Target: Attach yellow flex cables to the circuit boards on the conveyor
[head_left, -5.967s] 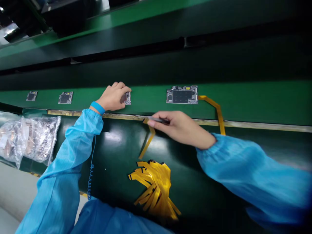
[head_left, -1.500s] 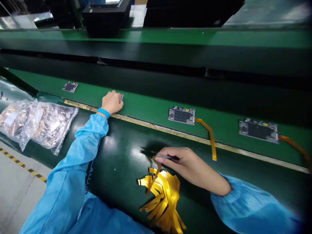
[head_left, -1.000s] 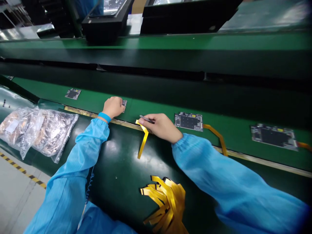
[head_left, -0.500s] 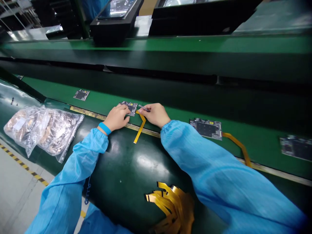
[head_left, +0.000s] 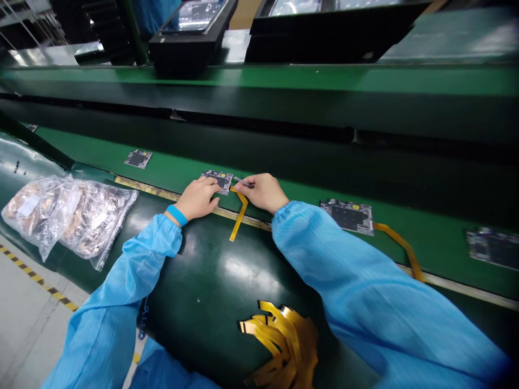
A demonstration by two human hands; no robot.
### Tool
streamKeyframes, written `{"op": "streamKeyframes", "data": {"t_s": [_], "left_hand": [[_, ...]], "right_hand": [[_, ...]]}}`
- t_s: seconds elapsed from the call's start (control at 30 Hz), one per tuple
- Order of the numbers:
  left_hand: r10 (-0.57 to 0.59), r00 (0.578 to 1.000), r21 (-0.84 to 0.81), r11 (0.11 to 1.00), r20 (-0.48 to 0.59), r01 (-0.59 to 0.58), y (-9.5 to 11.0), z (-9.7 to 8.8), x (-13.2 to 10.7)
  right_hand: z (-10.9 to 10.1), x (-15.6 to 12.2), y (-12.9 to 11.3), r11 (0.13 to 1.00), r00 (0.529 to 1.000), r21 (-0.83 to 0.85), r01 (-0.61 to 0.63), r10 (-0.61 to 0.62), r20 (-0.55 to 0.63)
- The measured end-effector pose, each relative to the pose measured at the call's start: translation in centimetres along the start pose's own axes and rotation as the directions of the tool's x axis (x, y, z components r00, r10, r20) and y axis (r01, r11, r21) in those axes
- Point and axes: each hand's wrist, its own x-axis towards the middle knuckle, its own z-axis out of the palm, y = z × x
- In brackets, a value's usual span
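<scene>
My left hand, with a blue band at the wrist, rests its fingertips on the left part of a circuit board and holds it against the green belt. My right hand pinches a thin grey stick-like tool at the board's right edge. There an orange flex cable meets the board beneath my right fingers, and its free end hangs over the belt's near edge. Whether the cable's end is joined to the board is hidden by the fingers.
On the belt lie another circuit board at left, a board with a cable at right, and a further board. A pile of flex cables and clear plastic bags lie nearer. Black boxes stand on the upper shelf.
The boards on the belt have shifted slightly right, along with both hands and the cable. The grip on the tool and the left fingers' place on the board look the same.
</scene>
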Motion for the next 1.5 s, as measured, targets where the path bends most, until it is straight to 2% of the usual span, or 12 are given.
{"op": "streamKeyframes", "data": {"t_s": [0.3,0.47,0.73,0.83,1.07,1.3,1.5], "left_hand": [[0.025,0.999,0.063,0.998,0.028,-0.027,1.4,-0.4,0.1],[0.014,0.998,0.152,0.988,0.055,-0.023,3.5,-0.5,0.0],[-0.038,0.996,0.293,0.956,0.078,0.014,6.4,0.6,0.3],[-0.038,0.997,0.296,0.955,0.068,0.016,6.8,0.8,0.4],[-0.015,0.999,0.267,0.964,0.034,0.006,7.2,1.2,0.7],[-0.007,0.999,0.28,0.96,0.036,-0.003,7.8,1.5,1.0],[0.011,1.0,0.253,0.967,0.024,-0.017,8.1,2.3,0.9]], "right_hand": [[-1.3,0.6,0.1,0.999,0.996,-0.041,0.024,-0.02,0.09],[-1.6,0.5,0.5,0.997,0.997,-0.074,0.014,-0.008,0.079],[-1.9,0.0,1.1,0.993,0.996,-0.119,0.012,-0.001,0.087],[-2.3,-0.7,1.2,0.982,0.996,-0.183,0.053,-0.038,0.085],[-2.8,-1.7,1.4,0.939,0.978,-0.281,0.2,-0.21,-0.007],[-3.0,-1.7,1.7,0.955,0.989,-0.257,0.149,-0.143,0.042],[-3.6,-1.9,2.7,0.937,0.983,-0.3,0.181,-0.173,0.054]]}}
